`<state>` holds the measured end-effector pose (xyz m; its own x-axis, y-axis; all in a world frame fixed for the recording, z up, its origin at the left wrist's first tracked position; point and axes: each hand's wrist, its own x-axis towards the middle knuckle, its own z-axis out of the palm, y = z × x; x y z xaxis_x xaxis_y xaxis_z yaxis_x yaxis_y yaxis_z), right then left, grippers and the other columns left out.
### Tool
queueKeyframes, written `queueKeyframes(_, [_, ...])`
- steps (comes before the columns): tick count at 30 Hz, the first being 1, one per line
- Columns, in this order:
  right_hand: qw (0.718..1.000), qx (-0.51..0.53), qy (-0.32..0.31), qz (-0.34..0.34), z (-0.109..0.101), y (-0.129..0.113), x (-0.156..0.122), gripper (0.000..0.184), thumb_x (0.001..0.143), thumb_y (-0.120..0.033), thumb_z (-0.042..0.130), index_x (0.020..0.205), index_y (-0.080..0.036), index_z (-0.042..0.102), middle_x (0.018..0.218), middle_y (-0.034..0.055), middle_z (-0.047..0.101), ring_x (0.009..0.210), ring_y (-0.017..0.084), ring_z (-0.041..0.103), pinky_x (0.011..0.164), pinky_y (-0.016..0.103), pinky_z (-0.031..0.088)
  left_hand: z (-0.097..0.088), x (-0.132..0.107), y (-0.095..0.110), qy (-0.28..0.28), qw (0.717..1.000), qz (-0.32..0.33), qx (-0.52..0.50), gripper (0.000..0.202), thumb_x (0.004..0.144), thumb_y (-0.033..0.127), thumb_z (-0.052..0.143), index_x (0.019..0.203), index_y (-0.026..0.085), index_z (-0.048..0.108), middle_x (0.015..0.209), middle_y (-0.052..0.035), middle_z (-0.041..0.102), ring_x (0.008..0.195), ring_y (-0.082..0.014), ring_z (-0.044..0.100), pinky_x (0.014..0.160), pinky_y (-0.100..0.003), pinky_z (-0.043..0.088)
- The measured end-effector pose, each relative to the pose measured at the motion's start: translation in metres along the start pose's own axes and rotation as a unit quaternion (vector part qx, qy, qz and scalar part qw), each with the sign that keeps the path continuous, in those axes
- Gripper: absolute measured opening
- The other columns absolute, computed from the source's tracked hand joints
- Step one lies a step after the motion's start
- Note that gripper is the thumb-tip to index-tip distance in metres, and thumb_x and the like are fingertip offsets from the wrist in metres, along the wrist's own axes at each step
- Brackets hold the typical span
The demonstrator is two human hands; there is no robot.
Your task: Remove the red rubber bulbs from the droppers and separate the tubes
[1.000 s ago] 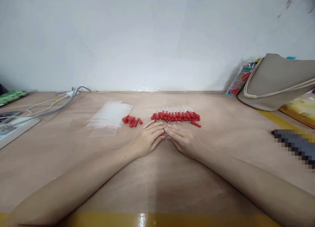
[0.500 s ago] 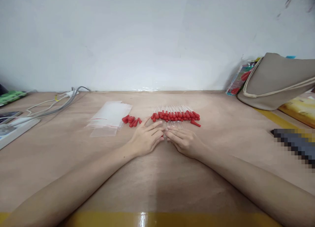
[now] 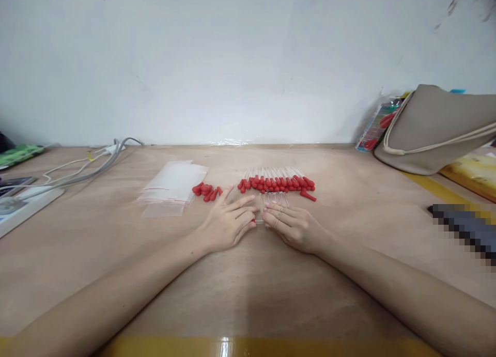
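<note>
My left hand [image 3: 230, 221] pinches a red rubber bulb [image 3: 253, 221] between thumb and fingers, with most of the bulb hidden. A clear glass dropper tube [image 3: 259, 221] bridges the small gap between my hands. Its other end is in the closed fingers of my right hand [image 3: 294, 223]. Just beyond, bare clear tubes [image 3: 276, 198] lie partly behind the right fingers. Past these is a row of droppers with red bulbs [image 3: 277, 183], glass ends pointing to the wall. Several loose red bulbs [image 3: 207, 190] lie beyond my left hand.
A stack of clear zip bags [image 3: 174, 181] lies left of the loose bulbs. Cables [image 3: 104, 163] and a white power strip [image 3: 34, 207] are at far left. On the right are a grey-brown bag [image 3: 437, 129], a bottle [image 3: 377, 124] and a dark, pixelated object [image 3: 465, 228].
My hands have drawn slightly apart and a little nearer to me. More of the tube and the red bulb shows between them.
</note>
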<state>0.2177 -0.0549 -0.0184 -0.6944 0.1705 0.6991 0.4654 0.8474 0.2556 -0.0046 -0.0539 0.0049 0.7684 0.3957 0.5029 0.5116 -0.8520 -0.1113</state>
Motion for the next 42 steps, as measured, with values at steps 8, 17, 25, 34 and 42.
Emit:
queueKeyframes(8, [1.000, 0.020, -0.006, -0.015, -0.002, 0.002, -0.010, 0.028, 0.085, -0.010, 0.044, 0.110, -0.011, 0.058, 0.110, 0.0123, 0.063, 0.113, 0.020, 0.052, 0.097, 0.036, 0.047, -0.003, -0.008, 0.000, -0.003, 1.000, 0.006, 0.010, 0.016, 0.089, 0.020, 0.043, 0.087, 0.019, 0.059, 0.110, -0.0010, 0.065, 0.118, -0.0196, 0.048, 0.110, -0.051, 0.002])
queueKeyframes(17, [0.984, -0.027, 0.029, 0.173, -0.017, 0.016, -0.013, 0.023, 0.085, -0.023, 0.052, 0.106, -0.018, 0.062, 0.068, 0.0029, 0.060, 0.068, 0.015, 0.056, 0.064, 0.031, 0.046, -0.020, -0.017, -0.039, 0.063, 0.977, -0.203, -0.014, 0.022, 0.090, 0.026, 0.039, 0.088, 0.017, 0.058, 0.088, -0.0059, 0.059, 0.082, -0.0168, 0.056, 0.076, -0.032, 0.045])
queueKeyframes(25, [0.963, 0.071, -0.047, 0.255, -0.004, 0.010, 0.018, 0.024, 0.086, -0.018, 0.043, 0.104, -0.017, 0.059, 0.079, 0.0042, 0.062, 0.075, 0.016, 0.054, 0.070, 0.029, 0.038, -0.028, -0.027, -0.107, 0.087, 0.912, -0.400, 0.020, 0.028, 0.083, 0.023, 0.042, 0.105, 0.016, 0.057, 0.086, -0.0068, 0.053, 0.086, -0.0200, 0.054, 0.077, -0.034, 0.045])
queueKeyframes(34, [0.977, 0.000, -0.109, 0.185, 0.017, 0.003, 0.035, 0.020, 0.081, -0.011, 0.043, 0.072, -0.014, 0.060, 0.068, 0.0053, 0.058, 0.066, 0.014, 0.048, 0.067, 0.030, 0.030, -0.027, -0.034, -0.115, 0.044, 0.890, -0.452, -0.047, 0.031, 0.073, 0.043, 0.055, 0.093, 0.019, 0.054, 0.079, -0.0010, 0.062, 0.063, -0.0138, 0.054, 0.060, -0.025, 0.042])
queueKeyframes(42, [0.958, 0.088, -0.157, 0.224, 0.013, -0.004, 0.033, 0.028, 0.080, -0.041, 0.054, 0.074, -0.014, 0.059, 0.073, 0.0043, 0.052, 0.073, 0.016, 0.044, 0.075, 0.032, 0.031, -0.039, -0.029, -0.110, -0.005, 0.875, -0.483, -0.031, 0.037, 0.077, 0.053, 0.047, 0.074, 0.019, 0.061, 0.057, 0.0021, 0.055, 0.050, -0.0127, 0.046, 0.051, -0.024, 0.033])
